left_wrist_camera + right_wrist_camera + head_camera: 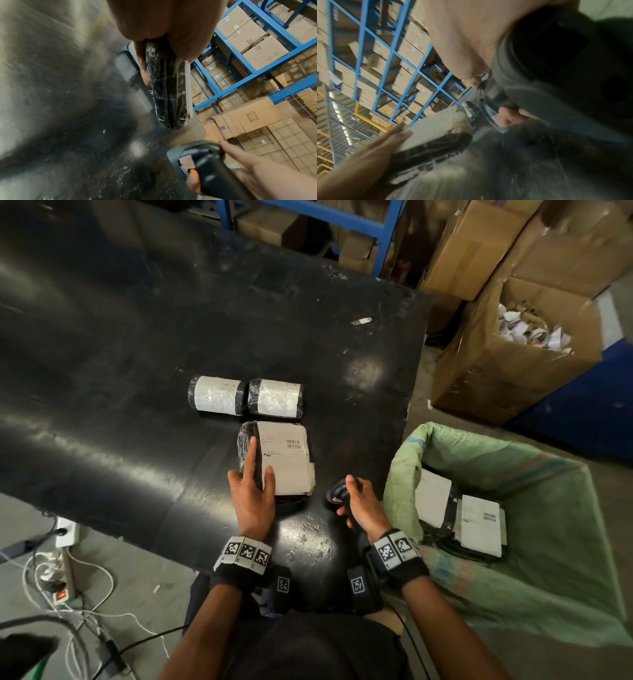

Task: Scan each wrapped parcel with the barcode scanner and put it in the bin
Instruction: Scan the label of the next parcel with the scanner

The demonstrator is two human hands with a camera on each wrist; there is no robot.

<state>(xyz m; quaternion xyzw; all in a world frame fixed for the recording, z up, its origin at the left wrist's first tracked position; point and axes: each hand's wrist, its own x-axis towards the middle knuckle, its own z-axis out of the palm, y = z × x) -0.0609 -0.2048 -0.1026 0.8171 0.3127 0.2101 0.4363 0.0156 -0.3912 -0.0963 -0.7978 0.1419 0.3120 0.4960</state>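
Observation:
A black-wrapped parcel [286,460] with a white label lies near the front of the black table [137,371]. My left hand [260,463] holds its near left corner, thumb on the label and fingers along the left side; the left wrist view shows the parcel's [164,88] edge pinched. My right hand [346,496] grips the black barcode scanner [337,491] just right of that parcel, low over the table. Two more wrapped parcels [217,395] [275,398] lie side by side behind it. The green bin [513,460] stands to the right with labelled parcels [479,525] inside.
Cardboard boxes stand at the back right, one open box [534,333] full of paper scraps. Blue shelving [257,75] with cartons rises behind the table. A power strip and cables [61,577] lie on the floor at the left. A small white scrap [361,321] is on the table's far right.

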